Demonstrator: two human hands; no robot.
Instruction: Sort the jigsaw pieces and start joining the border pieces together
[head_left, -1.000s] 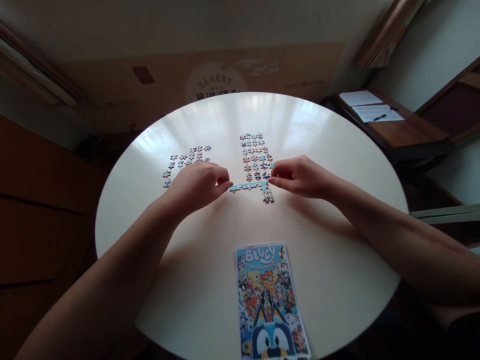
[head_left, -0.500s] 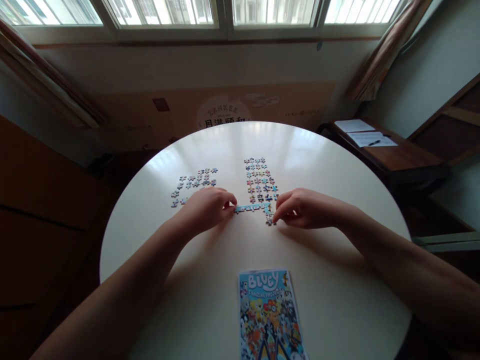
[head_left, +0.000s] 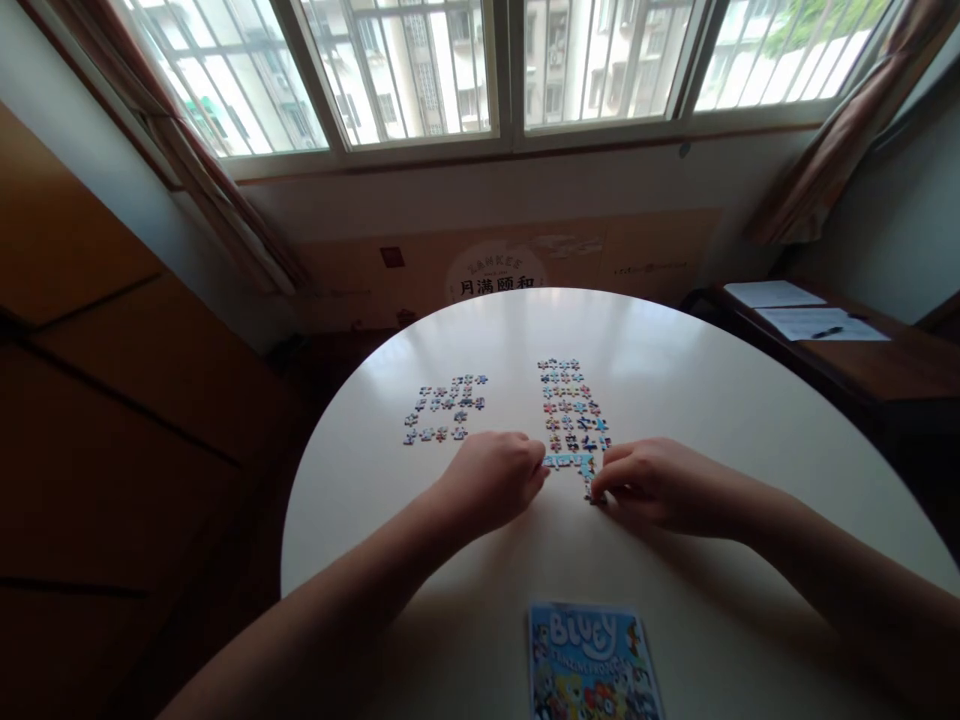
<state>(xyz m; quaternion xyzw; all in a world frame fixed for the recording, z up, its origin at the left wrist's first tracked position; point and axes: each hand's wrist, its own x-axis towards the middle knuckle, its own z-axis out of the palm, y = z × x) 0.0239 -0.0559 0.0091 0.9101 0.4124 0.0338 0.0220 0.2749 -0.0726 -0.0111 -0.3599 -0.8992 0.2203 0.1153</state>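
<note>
A joined strip of light-blue puzzle pieces (head_left: 568,461) lies on the white round table (head_left: 480,610), with a short column turning toward me at its right end. My left hand (head_left: 499,478) is closed at the strip's left end; what its fingertips hold, if anything, is hidden. My right hand (head_left: 649,485) has its fingers pinched at the lower end of the column, on a piece too small to make out. Behind the strip, loose pieces (head_left: 571,405) stand in rows. Another group of loose pieces (head_left: 442,405) lies to the left, beyond my left hand.
A colourful "Bluey" picture sheet (head_left: 592,665) lies near the table's front edge. At the right, a brown side table (head_left: 915,365) bears papers (head_left: 821,323) and a pen. Windows and a printed cardboard panel (head_left: 652,245) are behind the table.
The view has tilted up and shifted left, so everything appears lower and further right. My left hand's fingers look more curled; my right hand stays at the column.
</note>
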